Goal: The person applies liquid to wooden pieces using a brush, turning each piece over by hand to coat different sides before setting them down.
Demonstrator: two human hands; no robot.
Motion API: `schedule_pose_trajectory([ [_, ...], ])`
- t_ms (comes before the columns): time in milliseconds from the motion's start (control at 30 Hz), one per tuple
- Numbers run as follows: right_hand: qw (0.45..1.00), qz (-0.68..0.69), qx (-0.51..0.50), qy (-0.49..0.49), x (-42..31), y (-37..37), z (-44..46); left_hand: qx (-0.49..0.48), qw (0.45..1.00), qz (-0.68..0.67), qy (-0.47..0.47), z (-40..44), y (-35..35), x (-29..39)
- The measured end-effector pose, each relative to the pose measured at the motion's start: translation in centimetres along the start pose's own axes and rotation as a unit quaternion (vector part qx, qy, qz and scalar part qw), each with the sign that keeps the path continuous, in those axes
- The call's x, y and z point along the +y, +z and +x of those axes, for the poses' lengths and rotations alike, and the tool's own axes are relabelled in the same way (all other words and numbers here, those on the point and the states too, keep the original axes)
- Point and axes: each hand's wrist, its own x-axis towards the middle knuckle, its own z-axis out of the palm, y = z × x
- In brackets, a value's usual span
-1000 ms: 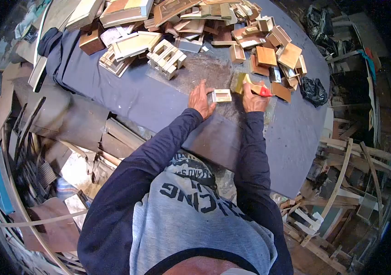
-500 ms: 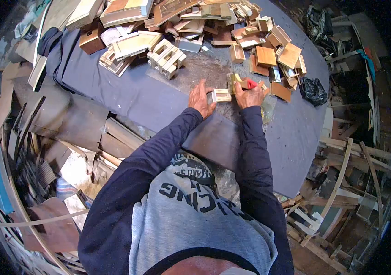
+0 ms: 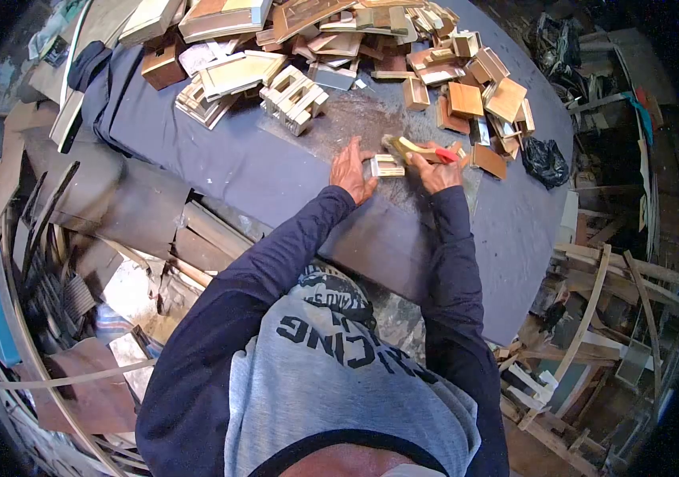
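Note:
A small pale wooden box [image 3: 388,166] with slatted openings sits on the worktable in front of me. At its left end is my left hand [image 3: 351,172], with thumb and forefinger on either side of that end, holding it against the table. My right hand [image 3: 439,173] is closed around the handle of a paintbrush [image 3: 411,149], which has a yellowish ferrule and a red handle end. The brush points left, its bristles just above the box's upper right corner. Whether they touch the wood I cannot tell.
A stack of slatted wooden pieces [image 3: 294,99] stands at the back left. Behind it lies a heap of wooden boxes and panels [image 3: 331,48], with more boxes [image 3: 464,100] at the back right. A black plastic bag [image 3: 544,162] lies at the table's [image 3: 506,230] right edge.
The paintbrush has swung left and turned, so its bristles are now nearer the small box. My right hand has shifted slightly right and down; my left hand stays at the box.

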Motion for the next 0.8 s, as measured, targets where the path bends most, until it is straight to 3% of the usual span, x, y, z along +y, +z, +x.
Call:
schedule_pose_trajectory([
  [133,0.997,-0.029,0.068,0.004,-1.5,-0.4,0.4,0.000,1.000,-0.008,0.005,0.2,0.0,-0.2],
  [200,0.998,0.024,0.066,-0.002,-1.8,0.5,0.2,-0.003,1.000,-0.013,0.005,0.1,-0.1,-0.3],
  [267,0.981,-0.173,0.083,-0.018,-1.3,1.1,0.2,-0.006,1.000,-0.002,-0.001,0.1,-0.1,-0.1],
  [300,0.977,-0.180,0.107,0.028,-1.2,1.0,0.4,-0.004,1.000,-0.001,-0.001,0.2,-0.1,-0.1],
  [467,0.982,-0.100,0.156,0.043,0.3,1.5,1.3,-0.010,1.000,0.001,-0.007,0.0,0.0,-0.1],
  [533,0.880,-0.369,0.263,-0.145,0.9,2.1,0.6,-0.009,1.000,-0.003,-0.001,-0.1,0.1,-0.3],
  [567,0.902,-0.355,0.236,-0.067,1.6,2.0,1.2,-0.004,1.000,-0.007,0.006,0.0,0.1,-0.3],
  [600,0.902,-0.353,0.236,-0.070,1.5,1.8,1.8,-0.001,1.000,-0.005,0.006,0.2,-0.1,-0.4],
  [667,0.970,-0.150,0.182,0.049,1.6,1.2,2.0,0.001,1.000,-0.007,0.008,0.0,0.0,-0.2],
  [733,0.970,-0.112,0.212,0.043,2.0,2.1,1.5,-0.005,1.000,-0.006,0.003,0.1,0.0,-0.2],
  [800,0.953,-0.227,0.201,-0.006,2.1,3.6,0.6,-0.010,1.000,-0.004,-0.002,0.0,0.0,-0.2],
])
